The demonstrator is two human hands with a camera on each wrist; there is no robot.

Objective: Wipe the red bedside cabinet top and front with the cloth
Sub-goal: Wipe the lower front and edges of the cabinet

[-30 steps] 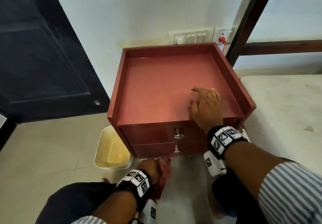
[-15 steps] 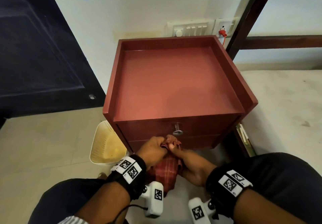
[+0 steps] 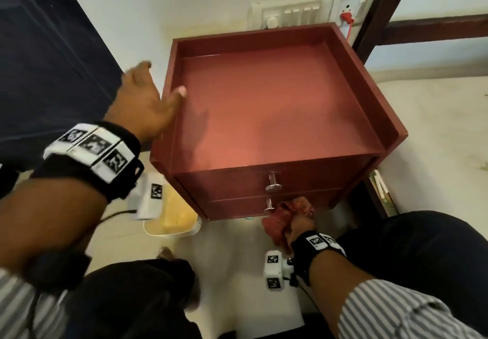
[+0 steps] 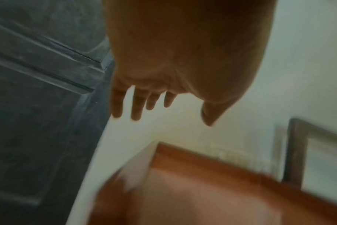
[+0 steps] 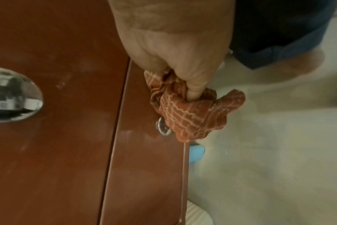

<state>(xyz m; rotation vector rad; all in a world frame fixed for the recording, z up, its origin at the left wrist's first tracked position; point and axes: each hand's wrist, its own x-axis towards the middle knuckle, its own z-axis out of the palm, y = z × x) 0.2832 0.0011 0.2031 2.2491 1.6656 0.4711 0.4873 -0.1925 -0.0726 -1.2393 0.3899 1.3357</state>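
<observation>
Cloth [image 3: 286, 216] now in right hand [image 3: 299, 226] alone, bunched, pinched against lower drawer front of red cabinet [image 3: 264, 106]. Left hand [image 3: 144, 101] risen, fingers spread, at cabinet's left rim. Front wiping under way.

Head view looks steeply down on the cabinet [image 3: 277, 106]; the left wrist view shares its top, the right wrist view, close, its front.

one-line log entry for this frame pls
stage: wiping front | right hand: grips cloth at lower drawer | left hand: open, at cabinet left rim
</observation>
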